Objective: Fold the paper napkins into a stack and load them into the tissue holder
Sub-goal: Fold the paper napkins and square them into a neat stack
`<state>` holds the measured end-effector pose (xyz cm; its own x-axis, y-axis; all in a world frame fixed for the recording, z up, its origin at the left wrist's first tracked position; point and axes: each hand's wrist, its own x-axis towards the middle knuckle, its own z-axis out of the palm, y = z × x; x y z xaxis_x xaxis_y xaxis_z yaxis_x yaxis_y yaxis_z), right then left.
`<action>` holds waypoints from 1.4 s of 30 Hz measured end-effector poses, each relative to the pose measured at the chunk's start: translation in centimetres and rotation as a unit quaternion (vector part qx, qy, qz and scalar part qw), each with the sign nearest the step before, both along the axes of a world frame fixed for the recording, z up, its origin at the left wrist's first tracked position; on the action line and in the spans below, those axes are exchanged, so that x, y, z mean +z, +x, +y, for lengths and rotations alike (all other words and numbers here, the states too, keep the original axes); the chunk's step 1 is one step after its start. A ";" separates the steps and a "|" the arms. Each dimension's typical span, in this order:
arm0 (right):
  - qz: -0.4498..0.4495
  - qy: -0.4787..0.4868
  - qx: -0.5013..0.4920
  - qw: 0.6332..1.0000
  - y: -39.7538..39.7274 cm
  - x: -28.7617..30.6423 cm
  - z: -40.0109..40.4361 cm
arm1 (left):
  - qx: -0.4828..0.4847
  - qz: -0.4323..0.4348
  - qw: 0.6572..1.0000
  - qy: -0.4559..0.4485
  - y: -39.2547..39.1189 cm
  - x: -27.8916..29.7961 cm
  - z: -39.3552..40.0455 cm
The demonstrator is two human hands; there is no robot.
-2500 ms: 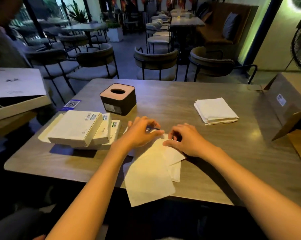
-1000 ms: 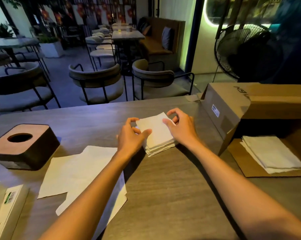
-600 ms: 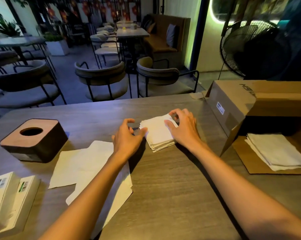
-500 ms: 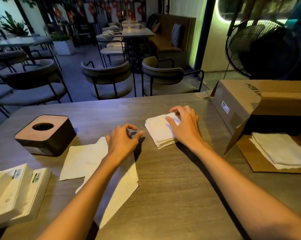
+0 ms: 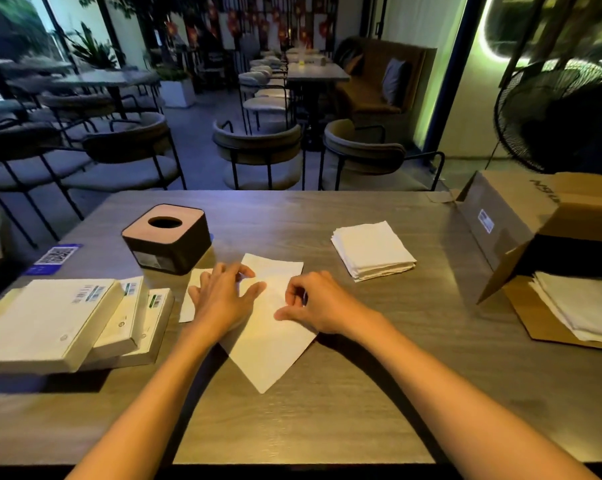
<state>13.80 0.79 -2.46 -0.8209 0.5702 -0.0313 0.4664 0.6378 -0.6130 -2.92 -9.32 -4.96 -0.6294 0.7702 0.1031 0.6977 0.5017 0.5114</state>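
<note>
White paper, thin and lightly creased, lies unfolded before us: a loose napkin set cornerwise on the wooden table, one point aimed at six o'clock toward us. Our left hand rests flat on its ten o'clock part, fingers spread and fairly straight, gripping nothing. Our right hand sits on its two o'clock edge with fingers curled in; whether they pinch the sheet we cannot tell. A second sheet peeks out under the left hand at nine o'clock, mostly covered.

At two o'clock from the hands, well apart, the folded stack sits squared, its layered edges showing. At eleven o'clock stands the tissue holder, a dark rounded box with a pale top and an oval opening; its inside is too dark to read.

At three o'clock an open cardboard box shows more napkins on its flap, cut off by the frame edge. At nine o'clock lie flat white packets, overlapping, labels too small to make out.
</note>
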 end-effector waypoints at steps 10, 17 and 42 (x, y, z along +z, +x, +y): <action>0.207 -0.067 -0.082 0.973 3.4 3.3 3.2 | -0.036 -0.096 0.991 0.089 2.8 2.7 0.6; 0.274 -0.070 -0.161 0.946 5.3 4.0 7.8 | -0.077 -0.309 0.934 0.163 5.1 3.9 4.9; 0.200 0.050 -0.261 0.943 8.7 -1.5 17.5 | -0.107 -0.171 0.967 0.157 7.7 0.1 16.7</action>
<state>22.47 18.29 -4.01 -0.3622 0.8835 0.2970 0.4767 0.4494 -0.7555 4.82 7.40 -4.90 -0.4974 0.8514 0.1662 0.5312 0.1475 0.8343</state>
